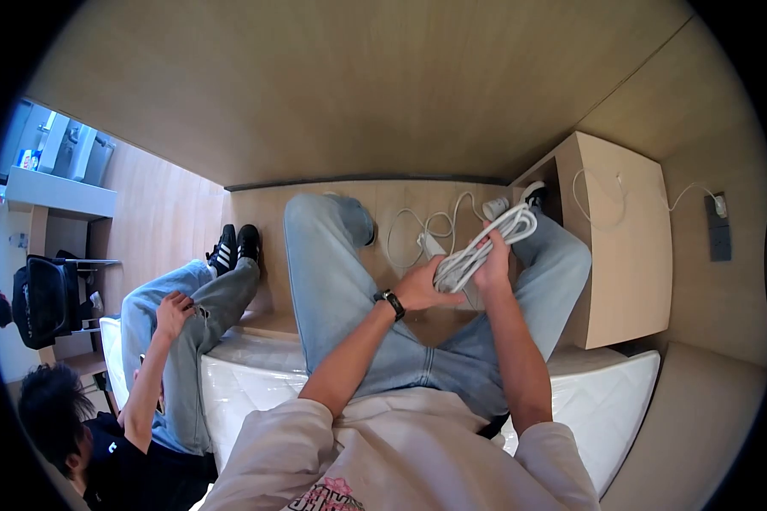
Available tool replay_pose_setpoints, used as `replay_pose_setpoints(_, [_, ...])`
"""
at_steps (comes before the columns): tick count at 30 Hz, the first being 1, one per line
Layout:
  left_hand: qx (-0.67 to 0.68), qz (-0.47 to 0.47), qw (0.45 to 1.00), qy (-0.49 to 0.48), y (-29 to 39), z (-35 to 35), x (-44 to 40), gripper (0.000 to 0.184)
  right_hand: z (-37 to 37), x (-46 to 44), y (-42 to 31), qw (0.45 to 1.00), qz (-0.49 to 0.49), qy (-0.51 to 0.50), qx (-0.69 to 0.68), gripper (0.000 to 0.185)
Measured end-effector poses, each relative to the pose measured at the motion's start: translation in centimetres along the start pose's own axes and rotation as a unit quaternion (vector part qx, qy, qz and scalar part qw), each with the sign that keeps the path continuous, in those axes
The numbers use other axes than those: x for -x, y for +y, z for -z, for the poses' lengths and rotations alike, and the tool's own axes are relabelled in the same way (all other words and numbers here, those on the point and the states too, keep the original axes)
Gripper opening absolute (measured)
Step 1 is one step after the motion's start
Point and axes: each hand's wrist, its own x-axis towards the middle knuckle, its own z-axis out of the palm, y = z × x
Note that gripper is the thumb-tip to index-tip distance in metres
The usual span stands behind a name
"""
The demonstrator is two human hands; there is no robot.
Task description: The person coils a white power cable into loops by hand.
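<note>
A white cable (486,247), folded into a long looped bundle, is held between my two hands above my lap. My left hand (421,285), with a black watch on its wrist, closes round the lower end of the bundle. Higher up and to the right, my right hand (493,262) grips the bundle's side, its loops sticking out past the fingers. Below on the floor lies a thin white cord (439,228) in loose curves, beside a white object (431,245) partly hidden behind my left hand.
A wooden cabinet (626,247) stands at right, a thin cord on its top running to a wall socket (718,230). Another person (102,443) sits at left on the plastic-covered mattress (247,387). Behind are a black chair (49,302) and a wooden panel (358,94).
</note>
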Motion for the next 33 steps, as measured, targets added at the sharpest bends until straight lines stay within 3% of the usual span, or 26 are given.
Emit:
replay_pose_setpoints(2, [-0.040,0.045,0.998,-0.004,1.8,0.6,0.4,0.079,-0.1,0.1,-0.1,1.000,-0.015,0.012,-0.002,0.013])
replay_pose_setpoints(4, [-0.047,0.003,0.998,0.032,1.7,0.6,0.2,0.078,-0.7,0.3,-0.5,1.000,-0.009,0.003,0.001,0.012])
replay_pose_setpoints(6, [-0.039,0.036,0.997,0.050,1.5,0.4,0.3,0.076,-0.8,0.7,-0.4,1.000,-0.008,-0.023,-0.013,0.010])
replay_pose_setpoints(9, [-0.069,0.011,0.992,0.109,0.9,0.1,0.4,0.075,-1.5,1.1,-0.2,0.999,-0.014,-0.051,-0.011,0.014])
replay_pose_setpoints(16, [-0.049,0.014,0.987,0.152,0.1,-0.4,0.1,0.078,-2.7,2.2,0.3,0.993,0.034,-0.108,0.027,0.053])
replay_pose_setpoints(18, [-0.094,0.044,0.978,0.183,0.5,-0.5,0.3,0.082,-2.7,2.3,1.4,0.972,0.099,-0.052,0.207,0.063])
replay_pose_setpoints(19, [-0.096,0.047,0.978,0.178,0.7,-0.6,0.6,0.082,-2.8,2.6,1.2,0.974,0.072,-0.051,0.210,0.077])
replay_pose_setpoints(22, [-0.137,0.052,0.979,0.142,0.8,-0.9,0.5,0.086,-1.6,1.2,1.9,0.979,0.105,-0.004,0.173,0.069])
replay_pose_setpoints(24, [-0.033,-0.058,0.988,0.140,0.0,-1.4,0.0,0.086,-0.7,0.2,2.0,0.991,0.082,0.019,0.103,0.060])
replay_pose_setpoints(26, [0.002,-0.067,0.989,0.130,-0.7,-1.8,-0.5,0.084,0.6,-0.9,1.5,0.997,0.060,0.043,0.034,0.051])
replay_pose_setpoints(29, [0.056,-0.036,0.992,0.112,1.5,-1.7,-0.4,0.080,1.7,-2.7,1.5,0.995,0.032,0.097,-0.014,0.025])
replay_pose_setpoints(33, [0.048,-0.011,0.992,0.118,3.2,-1.6,0.0,0.080,2.0,-2.7,0.6,0.995,-0.018,0.090,-0.034,0.015])
